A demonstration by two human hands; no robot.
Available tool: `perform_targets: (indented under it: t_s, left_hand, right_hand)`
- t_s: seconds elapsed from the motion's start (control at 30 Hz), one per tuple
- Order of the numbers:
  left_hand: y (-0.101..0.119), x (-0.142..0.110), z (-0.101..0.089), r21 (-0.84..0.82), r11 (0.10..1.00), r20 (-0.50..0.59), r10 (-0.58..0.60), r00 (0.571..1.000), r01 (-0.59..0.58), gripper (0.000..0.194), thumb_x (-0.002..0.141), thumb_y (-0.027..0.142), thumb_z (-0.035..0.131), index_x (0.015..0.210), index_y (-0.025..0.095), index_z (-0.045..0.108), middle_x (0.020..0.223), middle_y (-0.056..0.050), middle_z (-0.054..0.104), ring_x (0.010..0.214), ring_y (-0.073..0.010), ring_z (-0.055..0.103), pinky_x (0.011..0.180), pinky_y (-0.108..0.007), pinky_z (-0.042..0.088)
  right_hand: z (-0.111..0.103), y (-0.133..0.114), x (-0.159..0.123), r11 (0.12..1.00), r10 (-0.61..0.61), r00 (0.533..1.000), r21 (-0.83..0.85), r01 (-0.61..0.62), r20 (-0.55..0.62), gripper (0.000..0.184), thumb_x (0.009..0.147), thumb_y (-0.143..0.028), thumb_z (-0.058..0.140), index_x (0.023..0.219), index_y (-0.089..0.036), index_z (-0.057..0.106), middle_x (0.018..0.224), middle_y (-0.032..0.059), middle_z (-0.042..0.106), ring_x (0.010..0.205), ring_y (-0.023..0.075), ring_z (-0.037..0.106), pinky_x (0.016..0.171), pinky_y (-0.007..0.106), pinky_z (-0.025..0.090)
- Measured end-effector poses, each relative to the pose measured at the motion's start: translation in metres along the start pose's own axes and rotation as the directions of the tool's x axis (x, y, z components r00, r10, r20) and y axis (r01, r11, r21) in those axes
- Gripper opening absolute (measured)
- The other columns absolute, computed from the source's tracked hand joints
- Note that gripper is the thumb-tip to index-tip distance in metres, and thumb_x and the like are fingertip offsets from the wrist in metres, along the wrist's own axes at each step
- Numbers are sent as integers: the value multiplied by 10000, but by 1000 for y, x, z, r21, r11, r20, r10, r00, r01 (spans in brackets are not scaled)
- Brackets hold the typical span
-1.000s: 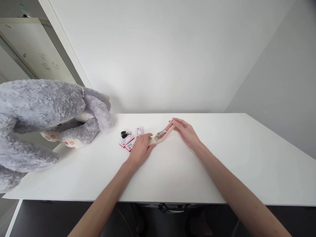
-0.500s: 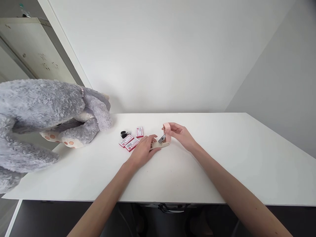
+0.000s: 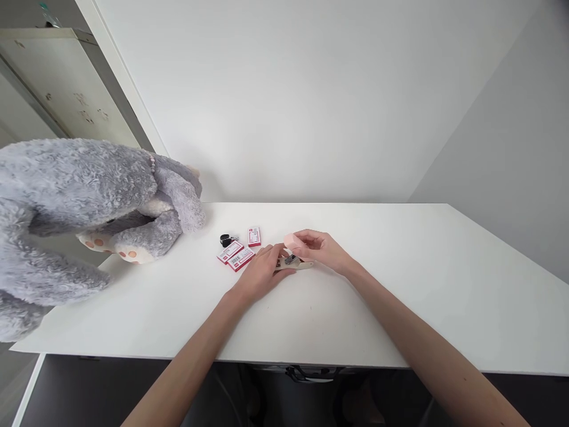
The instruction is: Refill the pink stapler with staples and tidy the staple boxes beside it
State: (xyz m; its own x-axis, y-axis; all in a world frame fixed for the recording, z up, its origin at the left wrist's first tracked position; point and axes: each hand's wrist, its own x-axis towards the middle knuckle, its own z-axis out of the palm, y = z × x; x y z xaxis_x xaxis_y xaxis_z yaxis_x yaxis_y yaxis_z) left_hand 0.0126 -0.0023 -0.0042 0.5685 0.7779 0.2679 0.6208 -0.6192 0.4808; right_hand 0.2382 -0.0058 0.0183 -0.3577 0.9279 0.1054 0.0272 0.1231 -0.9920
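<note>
A stapler (image 3: 304, 265) with a cream base and a pink top arm lies on the white table, its metal parts showing between the two. My left hand (image 3: 263, 270) is closed around the left end of the base. With thumb and fingers, my right hand (image 3: 326, 251) grips the pink top arm (image 3: 293, 241), which is tilted over the base. The fingers partly hide where the arm joins the base. Left of my left hand lie two red-and-white small boxes, one (image 3: 241, 259) overlapping the other (image 3: 230, 252). A third such box (image 3: 254, 236) lies farther back.
A small black object with a metal part (image 3: 227, 239) lies behind the boxes. A large grey plush toy (image 3: 80, 184) leans over the table's left side. The white table (image 3: 422, 284) meets a wall (image 3: 284, 107) at the back.
My right hand has swung the pink top arm down and leftward over the base, from upright to tilted. The left hand keeps its hold. The whole view has shifted slightly.
</note>
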Motion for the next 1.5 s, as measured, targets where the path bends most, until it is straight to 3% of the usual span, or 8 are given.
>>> perform_targets:
  t_s: [0.17, 0.4, 0.77, 1.03, 1.5]
  left_hand:
    - [0, 0, 1, 10, 1000, 4, 8, 1000, -8, 303, 952, 482, 646, 1058, 225, 527, 1024, -62, 661, 952, -280, 632, 797, -408, 504]
    - [0, 0, 1, 25, 1000, -15, 2, 1000, -2, 259, 966, 444, 616, 1067, 221, 532, 1015, -67, 660, 968, -287, 635, 795, -412, 499]
    - [4, 2, -2, 20, 998, -40, -58, 998, 59, 332, 940, 433, 649, 1167, 221, 533, 1094, -71, 671, 1019, -294, 637, 852, -434, 509]
    - [0, 2, 1, 35, 999, -57, -33, 998, 35, 386, 940, 464, 639, 1216, 216, 530, 1092, -107, 680, 1028, -320, 642, 819, -438, 511]
    - [4, 3, -1, 28, 999, -55, -36, 998, 38, 362, 961, 446, 622, 1232, 225, 531, 1121, -91, 679, 1041, -299, 648, 871, -429, 511]
  right_hand:
    - [2, 1, -1, 999, -3, 1000, -48, 4, 25, 318, 819, -447, 786, 1091, -287, 745, 1144, 32, 737, 1045, 248, 689, 839, 374, 538]
    - [-1, 5, 1, 979, 23, 999, -203, -29, -34, 308, 819, -491, 761, 1050, -288, 747, 1105, 16, 728, 959, 217, 648, 830, 362, 496]
    - [-1, 3, 1, 976, 36, 998, -215, -44, -42, 332, 809, -550, 754, 986, -273, 709, 1019, 9, 712, 892, 205, 633, 751, 335, 488]
    - [4, 11, 1, 965, 55, 998, -254, -59, -26, 246, 826, -418, 737, 1042, -302, 722, 1059, 2, 736, 953, 234, 668, 775, 353, 515]
    - [10, 6, -1, 950, 15, 999, -311, -25, -35, 204, 839, -410, 710, 1000, -284, 722, 1003, -1, 744, 911, 234, 663, 724, 340, 496]
